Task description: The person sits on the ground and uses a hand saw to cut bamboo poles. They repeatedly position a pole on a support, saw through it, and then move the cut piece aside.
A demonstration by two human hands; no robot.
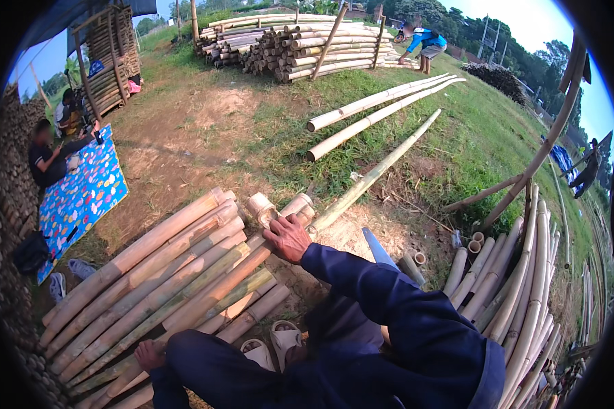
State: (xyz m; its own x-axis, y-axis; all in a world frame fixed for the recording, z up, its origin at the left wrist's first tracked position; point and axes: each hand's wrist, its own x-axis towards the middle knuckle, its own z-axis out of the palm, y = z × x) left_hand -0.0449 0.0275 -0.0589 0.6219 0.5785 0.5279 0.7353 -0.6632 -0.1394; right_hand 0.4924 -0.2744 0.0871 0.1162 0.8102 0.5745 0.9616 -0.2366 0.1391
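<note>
Bamboo pole [215, 293], brownish and smooth, slants from seven-thirty up to the middle of the view, noon being straight ahead of the worker. The right hand [290, 238] sits at its upper end, fingers curled down and closed on the bamboo, back of the hand facing up. Just beside those knuckles, toward eleven o'clock, is a short cut piece [260, 206] with an open hollow. The left hand [149, 356] is low at seven-thirty, close by the same pole; its fingers look bent, but I cannot tell whether they grip it, as the trousered knee [201, 365] crowds the spot.

A row of poles [136, 255] lies side by side at eight o'clock, running alongside the handled one. Sandals [286, 339] show at six o'clock. Past the right wrist, at four o'clock, a flat blue-grey blade [378, 249] sticks out from behind the dark sleeve [382, 279], near a bamboo stub [411, 269]. Farther out at four, a bundle of long poles [535, 273] fans across the ground.

One greenish pole [382, 167] stretches off toward two o'clock. At noon rises a big stack [320, 51], with a person in blue [423, 41] stooping at one o'clock. Someone sits on a bright blue patterned mat [89, 194] at nine.
</note>
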